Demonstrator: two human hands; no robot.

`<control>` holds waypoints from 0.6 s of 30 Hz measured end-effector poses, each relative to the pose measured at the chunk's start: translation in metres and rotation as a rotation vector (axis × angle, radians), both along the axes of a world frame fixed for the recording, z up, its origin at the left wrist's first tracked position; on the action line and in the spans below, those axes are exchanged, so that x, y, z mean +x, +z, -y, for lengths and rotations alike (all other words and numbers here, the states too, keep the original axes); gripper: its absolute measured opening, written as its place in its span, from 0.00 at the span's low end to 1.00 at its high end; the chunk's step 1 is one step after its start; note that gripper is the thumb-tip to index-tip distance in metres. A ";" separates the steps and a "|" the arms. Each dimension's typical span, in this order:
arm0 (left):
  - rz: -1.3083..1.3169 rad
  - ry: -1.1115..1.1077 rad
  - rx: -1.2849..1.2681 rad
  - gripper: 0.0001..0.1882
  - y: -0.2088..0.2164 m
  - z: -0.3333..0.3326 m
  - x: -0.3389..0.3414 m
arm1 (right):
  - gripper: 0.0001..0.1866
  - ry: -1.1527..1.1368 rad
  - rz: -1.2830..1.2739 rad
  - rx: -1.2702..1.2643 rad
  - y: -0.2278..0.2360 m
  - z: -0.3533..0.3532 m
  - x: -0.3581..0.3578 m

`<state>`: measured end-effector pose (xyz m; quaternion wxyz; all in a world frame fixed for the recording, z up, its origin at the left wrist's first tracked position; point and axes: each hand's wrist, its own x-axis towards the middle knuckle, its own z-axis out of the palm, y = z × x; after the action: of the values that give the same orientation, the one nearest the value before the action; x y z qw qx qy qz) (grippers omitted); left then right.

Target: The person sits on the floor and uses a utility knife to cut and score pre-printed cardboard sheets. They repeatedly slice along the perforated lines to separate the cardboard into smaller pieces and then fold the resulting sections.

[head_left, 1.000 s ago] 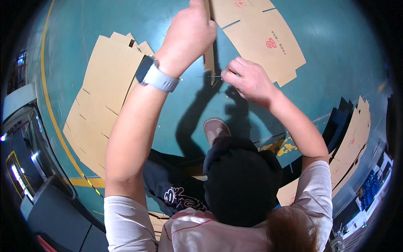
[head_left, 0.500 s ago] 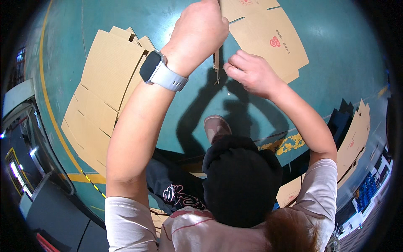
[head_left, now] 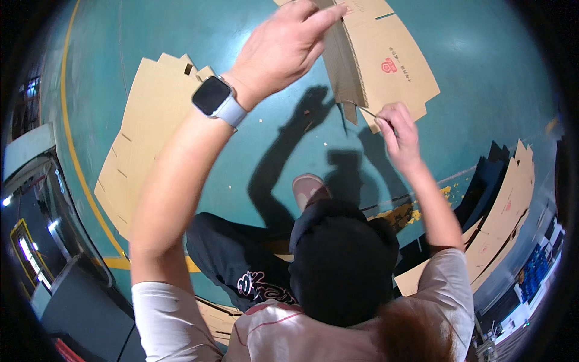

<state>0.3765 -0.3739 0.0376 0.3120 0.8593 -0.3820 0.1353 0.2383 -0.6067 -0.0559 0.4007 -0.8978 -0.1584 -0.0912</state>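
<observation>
A folded piece of brown cardboard (head_left: 344,63) stands on edge at the top middle, its inner side in shade. My left hand (head_left: 288,45), with a smartwatch above its wrist, is over the upper left of this piece. Its index finger stretches out to the right and the others are partly bent; I cannot tell whether it touches the board. Below and to the right, my right hand (head_left: 398,130) pinches a thin dark strip (head_left: 367,112) that runs to the lower end of the cardboard. Whether the strip is a flap seen edge-on cannot be made out.
Behind the folded piece lies a flat printed cardboard sheet (head_left: 401,66) on the green floor. Stacked cardboard blanks (head_left: 142,114) lie at left, and more cardboard sheets (head_left: 503,214) at right. A grey machine (head_left: 84,308) stands lower left. My shoe (head_left: 310,188) is in the middle.
My left hand has shifted left and its fingers have spread. My right hand has moved right and down. The folded cardboard has come apart wider and shows its shaded side.
</observation>
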 end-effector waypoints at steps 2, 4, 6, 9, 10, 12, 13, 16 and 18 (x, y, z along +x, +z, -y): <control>0.216 -0.100 0.285 0.21 0.001 0.000 0.018 | 0.03 -0.162 -0.006 0.031 -0.017 -0.004 -0.022; 0.360 -0.259 0.274 0.16 0.010 0.022 0.033 | 0.07 -0.233 0.098 -0.035 -0.021 -0.011 -0.024; 0.315 -0.487 0.411 0.11 0.007 0.034 0.060 | 0.08 -0.224 0.197 -0.163 -0.013 -0.006 -0.010; 0.269 -0.525 0.601 0.06 0.007 0.048 0.084 | 0.07 -0.236 0.264 -0.271 -0.002 0.037 0.001; 0.233 -0.550 0.616 0.07 0.009 0.052 0.088 | 0.07 -0.239 0.281 -0.290 0.003 0.051 0.002; 0.200 -0.544 0.528 0.05 0.015 0.065 0.077 | 0.06 -0.464 0.241 -0.172 0.012 0.078 -0.002; 0.172 -0.547 0.568 0.05 0.018 0.073 0.069 | 0.05 -0.562 0.178 0.026 0.011 0.085 -0.007; 0.093 -0.518 0.615 0.05 0.014 0.082 0.055 | 0.05 -0.602 0.298 -0.044 0.018 0.094 -0.005; 0.011 -0.466 0.687 0.06 0.012 0.083 0.054 | 0.03 -0.657 0.323 -0.155 0.017 0.113 -0.003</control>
<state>0.4302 -0.4569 0.0494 0.0273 0.8033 -0.5908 -0.0695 0.2349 -0.7198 -0.0390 0.2507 -0.9025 0.0707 -0.3431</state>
